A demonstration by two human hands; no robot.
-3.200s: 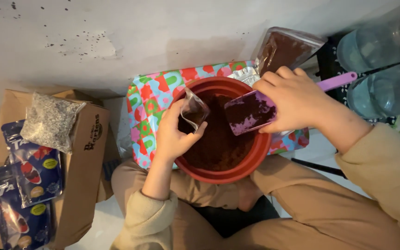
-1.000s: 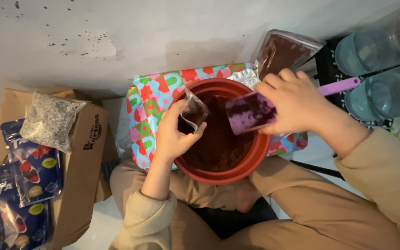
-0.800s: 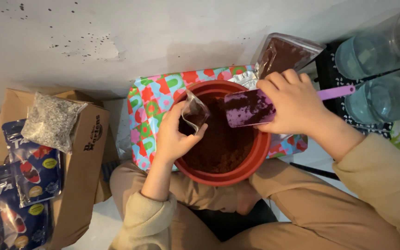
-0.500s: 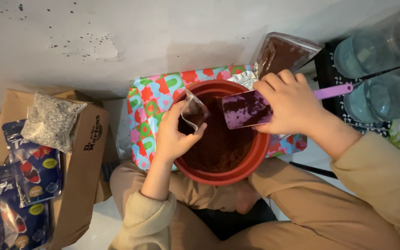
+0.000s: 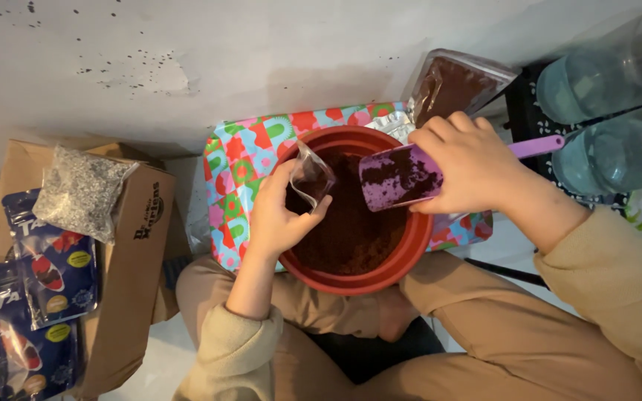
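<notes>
while i look down from the head camera, my left hand (image 5: 280,215) is closed around a small clear plastic pouch (image 5: 310,178), thumb and fingers pinching its lower part so the open mouth faces toward the middle of the red bowl (image 5: 410,256). the pouch already has some dark brown powder in it and sits over the bowl's left inner edge. my right hand (image 5: 469,167) is wrapped firmly around a purple scoop (image 5: 400,178), fingers curled over the top near where the handle joins; the handle's end sticks out to the right past my knuckles. the scoop is tipped on its side over the bowl, its open face smeared with the same brown powder, and its mouth is just beside the pouch but not touching it, as far as i can tell. the bowl holds a bed of brown powder (image 5: 347,230) and rests on a bright patterned tray (image 5: 239,160) across my lap. behind the bowl, against the wall, stands a large clear bag of brown powder (image 5: 451,85). to my right lie big clear water bottles (image 5: 618,111). on my left, a cardboard box (image 5: 139,245) carries a bag of grey granules (image 5: 79,193) and blue printed packets (image 5: 46,275).
</notes>
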